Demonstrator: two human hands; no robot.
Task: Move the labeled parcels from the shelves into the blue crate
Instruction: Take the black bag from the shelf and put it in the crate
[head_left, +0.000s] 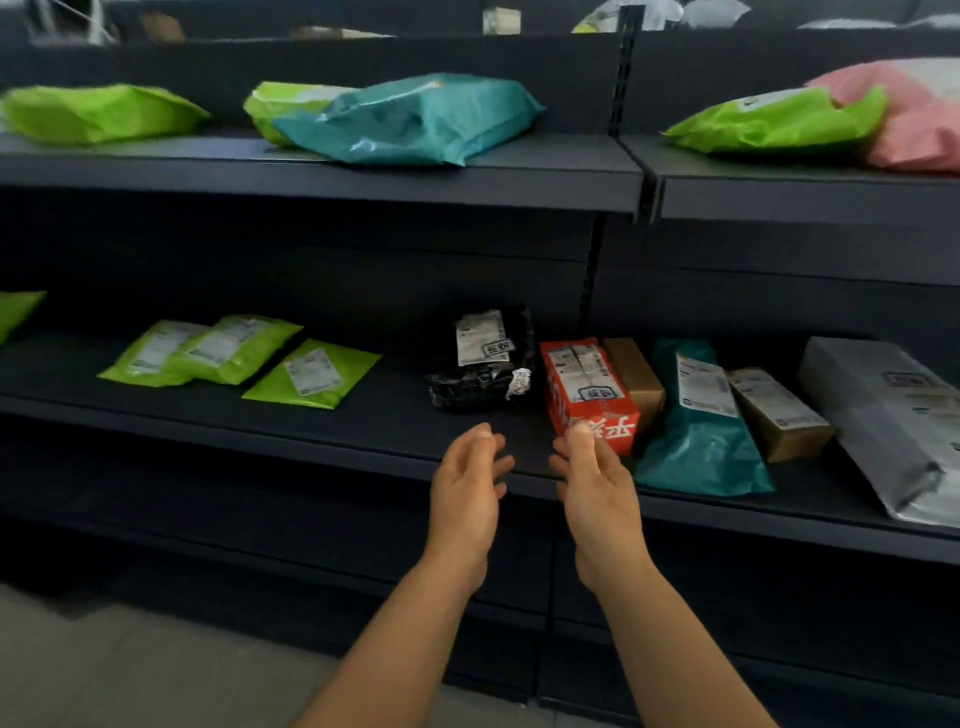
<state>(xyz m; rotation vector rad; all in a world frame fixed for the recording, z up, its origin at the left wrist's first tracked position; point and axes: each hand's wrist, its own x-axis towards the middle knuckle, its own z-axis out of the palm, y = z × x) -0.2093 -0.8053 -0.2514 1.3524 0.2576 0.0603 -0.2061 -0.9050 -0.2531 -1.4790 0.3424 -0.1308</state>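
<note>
The shelves (363, 171) look like dark, matt painted metal. The green mailers (311, 371) are smooth plastic film with white paper labels, and the teal bag (415, 122) above is crinkled, glossy plastic. The black parcel (480, 364) is wrapped in shiny, wrinkled film. The red box (589, 392) is printed cardboard, the brown boxes (779, 413) plain matt cardboard, the grey bag (883, 421) dull plastic

A single head-worn wide-angle camera looks forward and slightly down at dark shelving (363, 171) from close range, the wearer's forearms entering from 6 o'clock, floor (104, 665) visible at 7 o'clock.
</note>
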